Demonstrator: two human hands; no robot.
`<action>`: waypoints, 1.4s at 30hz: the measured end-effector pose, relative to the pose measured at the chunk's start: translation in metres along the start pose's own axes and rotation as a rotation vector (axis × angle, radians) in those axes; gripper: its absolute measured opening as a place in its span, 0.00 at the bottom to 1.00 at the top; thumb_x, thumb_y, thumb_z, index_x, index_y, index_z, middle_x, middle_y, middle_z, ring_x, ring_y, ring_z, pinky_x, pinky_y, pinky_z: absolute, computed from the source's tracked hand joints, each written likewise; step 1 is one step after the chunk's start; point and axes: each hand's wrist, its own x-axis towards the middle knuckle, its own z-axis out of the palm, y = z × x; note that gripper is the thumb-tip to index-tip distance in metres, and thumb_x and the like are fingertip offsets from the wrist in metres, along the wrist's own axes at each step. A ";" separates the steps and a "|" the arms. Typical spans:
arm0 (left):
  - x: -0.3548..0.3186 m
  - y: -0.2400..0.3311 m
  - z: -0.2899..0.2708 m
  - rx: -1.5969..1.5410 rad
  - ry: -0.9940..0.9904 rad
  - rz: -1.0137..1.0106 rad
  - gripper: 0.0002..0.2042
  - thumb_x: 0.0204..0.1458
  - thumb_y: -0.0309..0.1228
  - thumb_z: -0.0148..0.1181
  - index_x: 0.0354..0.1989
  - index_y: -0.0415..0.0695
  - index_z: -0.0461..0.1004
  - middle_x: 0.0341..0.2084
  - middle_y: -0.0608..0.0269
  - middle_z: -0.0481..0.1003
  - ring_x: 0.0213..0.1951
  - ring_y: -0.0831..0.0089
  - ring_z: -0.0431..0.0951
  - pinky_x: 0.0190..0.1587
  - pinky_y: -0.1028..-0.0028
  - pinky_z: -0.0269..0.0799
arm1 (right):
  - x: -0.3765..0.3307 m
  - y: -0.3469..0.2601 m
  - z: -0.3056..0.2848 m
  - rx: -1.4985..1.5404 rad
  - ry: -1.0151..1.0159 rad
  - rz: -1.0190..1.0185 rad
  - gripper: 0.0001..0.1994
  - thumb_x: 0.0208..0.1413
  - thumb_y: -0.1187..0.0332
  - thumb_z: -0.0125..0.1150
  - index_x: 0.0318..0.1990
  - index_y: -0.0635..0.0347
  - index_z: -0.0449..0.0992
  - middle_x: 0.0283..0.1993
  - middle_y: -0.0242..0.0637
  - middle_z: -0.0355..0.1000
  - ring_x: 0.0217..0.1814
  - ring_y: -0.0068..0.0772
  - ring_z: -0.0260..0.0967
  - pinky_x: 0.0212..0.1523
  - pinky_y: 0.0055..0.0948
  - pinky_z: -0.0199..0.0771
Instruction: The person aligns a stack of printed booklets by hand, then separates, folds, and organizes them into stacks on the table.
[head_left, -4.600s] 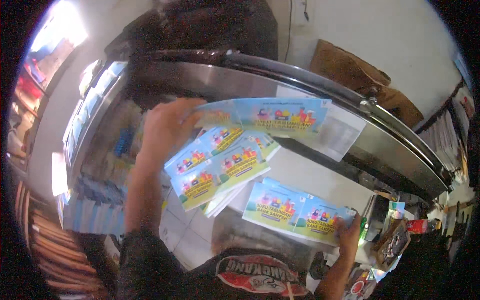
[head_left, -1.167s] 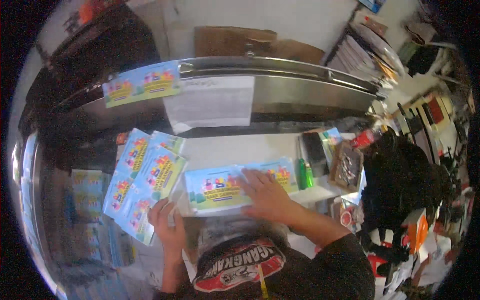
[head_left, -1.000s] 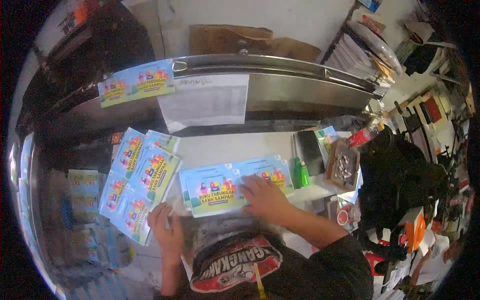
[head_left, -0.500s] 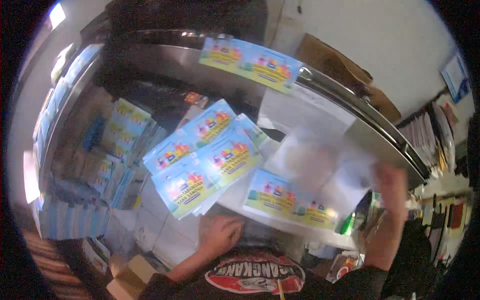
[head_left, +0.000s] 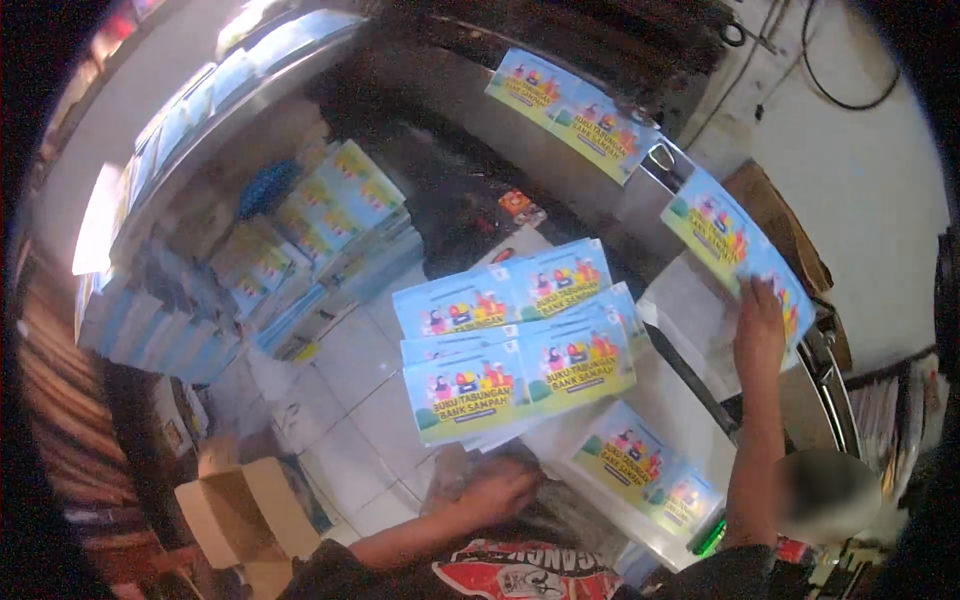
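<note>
My right hand pinches the lower edge of a blue-and-yellow printed cover sheet, which lies against the curved metal rail at the right. Another such sheet rests farther left on the same rail. Below the fanned stack of printed sheets my left hand is held close to my body. Its fingers are curled, with nothing visible in them. A smaller pile of the same sheets lies on the white surface between my arms.
Several stacks of printed sheets stand at the left beside bundles with blue-white edges. An open cardboard box sits at the lower left. Brown cardboard leans behind the rail. A green object lies near my right forearm.
My right hand has gone from beside the white sheets up to the rail, where a second printed sheet now lies. My left hand stays near my body. The view has turned rightward.
</note>
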 end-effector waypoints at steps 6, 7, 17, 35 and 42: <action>0.000 0.011 -0.005 -0.009 0.065 -0.003 0.17 0.50 0.32 0.57 0.49 0.46 0.71 0.44 0.52 0.73 0.46 0.52 0.74 0.50 0.56 0.68 | -0.130 -0.038 -0.061 0.403 -0.429 0.117 0.23 0.51 0.66 0.61 0.55 0.61 0.70 0.60 0.49 0.65 0.62 0.51 0.62 0.63 0.45 0.60; 0.001 0.011 -0.002 -0.008 0.066 -0.008 0.17 0.50 0.32 0.57 0.49 0.46 0.71 0.44 0.52 0.73 0.46 0.52 0.74 0.50 0.56 0.68 | -0.154 -0.044 -0.079 0.491 -0.531 0.161 0.24 0.50 0.65 0.63 0.56 0.61 0.69 0.61 0.49 0.65 0.63 0.51 0.61 0.64 0.45 0.59; 0.000 0.007 0.025 0.018 -0.054 -0.043 0.15 0.58 0.39 0.52 0.50 0.47 0.72 0.48 0.51 0.71 0.48 0.53 0.74 0.51 0.59 0.73 | -0.252 -0.067 -0.080 0.523 -0.616 0.121 0.37 0.34 0.56 0.75 0.54 0.64 0.70 0.61 0.49 0.64 0.61 0.53 0.61 0.60 0.44 0.63; 0.008 0.006 0.012 -0.112 -0.060 -0.074 0.16 0.53 0.32 0.56 0.50 0.44 0.72 0.44 0.49 0.71 0.47 0.51 0.73 0.52 0.59 0.68 | -0.220 -0.027 -0.101 0.390 -0.676 0.244 0.12 0.56 0.68 0.51 0.42 0.64 0.76 0.35 0.49 0.76 0.39 0.45 0.75 0.48 0.38 0.73; 0.002 0.002 0.009 -0.062 -0.146 -0.136 0.16 0.50 0.30 0.58 0.48 0.43 0.71 0.44 0.48 0.71 0.47 0.49 0.72 0.50 0.56 0.68 | -0.078 0.087 -0.147 0.074 0.502 0.232 0.20 0.57 0.70 0.48 0.58 0.59 0.70 0.59 0.46 0.69 0.63 0.47 0.63 0.64 0.38 0.59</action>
